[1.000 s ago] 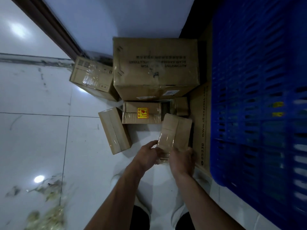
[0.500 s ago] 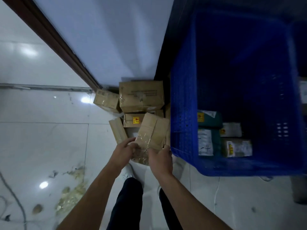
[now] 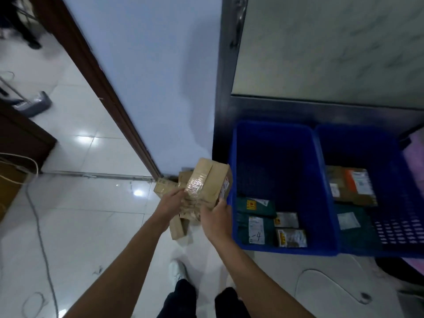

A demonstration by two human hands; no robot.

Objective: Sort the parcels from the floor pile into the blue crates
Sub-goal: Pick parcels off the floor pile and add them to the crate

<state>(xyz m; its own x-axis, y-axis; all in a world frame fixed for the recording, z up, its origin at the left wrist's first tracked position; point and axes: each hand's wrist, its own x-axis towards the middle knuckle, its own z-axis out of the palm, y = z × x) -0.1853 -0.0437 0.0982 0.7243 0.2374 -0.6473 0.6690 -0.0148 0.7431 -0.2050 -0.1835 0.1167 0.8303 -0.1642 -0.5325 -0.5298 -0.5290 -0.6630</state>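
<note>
Near crate: blue plastic slatted crate [image 3: 275,157] on the white tile floor, just right of the held box. Along its near end lie two dark green mailer bags w/ white labels [image 3: 253,228] and a couple of small pale packets [image 3: 291,237]. Far part of its floor is bare, so room left.
Far crate: second blue plastic crate [image 3: 358,152], touching the first on its right. Inside are a flat brown cardboard parcel w/ orange label [image 3: 351,187] and another green bag [image 3: 353,223]. Both crates part-filled; sorting judged well underway, not done.
Floor pile: brown cardboard boxes [image 3: 164,188] at the foot of the door frame, mostly hidden behind the hands, incl. a slim one [image 3: 177,228] below the wrists. At least two or three left to sort; exact count can't be told.
Held box: oblong brown cardboard box w/ clear tape round one end [image 3: 206,182], clear of the floor, tilted, top corner near the near crate's left rim. Not yet in either crate.
Hands: left hand [image 3: 171,203] grips the taped end; right hand [image 3: 215,216] clasps the lower right edge, fingers curled round it.
</note>
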